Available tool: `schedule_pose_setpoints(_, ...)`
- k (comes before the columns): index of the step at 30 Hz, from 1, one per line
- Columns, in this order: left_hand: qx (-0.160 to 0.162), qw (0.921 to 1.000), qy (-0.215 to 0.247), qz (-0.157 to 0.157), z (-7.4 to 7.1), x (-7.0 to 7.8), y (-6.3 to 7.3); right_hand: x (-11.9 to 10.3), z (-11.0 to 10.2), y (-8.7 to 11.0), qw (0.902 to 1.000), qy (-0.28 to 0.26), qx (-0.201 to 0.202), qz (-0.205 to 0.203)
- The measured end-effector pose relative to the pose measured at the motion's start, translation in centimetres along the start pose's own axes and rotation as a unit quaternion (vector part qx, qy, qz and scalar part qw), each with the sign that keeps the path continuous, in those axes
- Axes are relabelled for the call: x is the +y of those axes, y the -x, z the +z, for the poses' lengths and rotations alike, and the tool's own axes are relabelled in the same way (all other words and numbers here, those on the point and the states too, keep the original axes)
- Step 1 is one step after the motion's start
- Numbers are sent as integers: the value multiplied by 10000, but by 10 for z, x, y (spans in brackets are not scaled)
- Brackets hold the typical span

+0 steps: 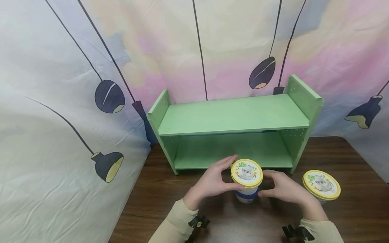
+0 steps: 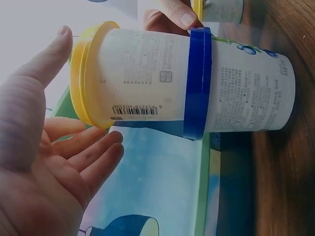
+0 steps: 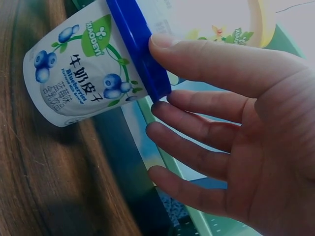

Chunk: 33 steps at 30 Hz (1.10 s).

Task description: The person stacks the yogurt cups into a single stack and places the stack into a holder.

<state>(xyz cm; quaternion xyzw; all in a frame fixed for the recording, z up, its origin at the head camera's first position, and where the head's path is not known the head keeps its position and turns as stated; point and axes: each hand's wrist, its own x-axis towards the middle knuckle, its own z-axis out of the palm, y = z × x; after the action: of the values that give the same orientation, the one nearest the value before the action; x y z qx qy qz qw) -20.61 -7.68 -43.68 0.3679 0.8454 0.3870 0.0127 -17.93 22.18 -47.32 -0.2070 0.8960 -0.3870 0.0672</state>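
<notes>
1. Sleeves (image 1: 174,219) nearest, head view. Beyond: left hand (image 1: 211,180), thumb and fingers parted round a yellow-lidded tub (image 1: 247,173). This tub sits upright on a blue-lidded tub (image 1: 244,200), which stands on the table (image 1: 152,202) before the green rack (image 1: 234,114). Right hand (image 1: 284,187) half open opposite; third tub (image 1: 321,185) beyond it.
2. Left wrist view: hand wide, fingers loose beside the yellow lid (image 2: 83,73); no firm hold visible.
3. Right wrist view: thumb tip against the blue lid (image 3: 140,54), fingers extended, nothing gripped. Step, judged: steadying both tubs. Next move probably calls for even, gentle handling lest the upper one tip.
</notes>
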Motion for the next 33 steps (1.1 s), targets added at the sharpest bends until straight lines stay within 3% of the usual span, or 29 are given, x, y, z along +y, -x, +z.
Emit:
schedule_pose_setpoints(8,82,9986,194,-480,-1,-6,8,1,-3,2,9999,-31,55,-92)
schedule_pose_setpoints(20,246,9991,154,-309,1,-4,7,1,-2,3,9999,-95,22,-123)
schedule_pose_setpoints(33,197,9982,122,-561,3,-4,2,0,-3,3,9998,-8,-10,-182)
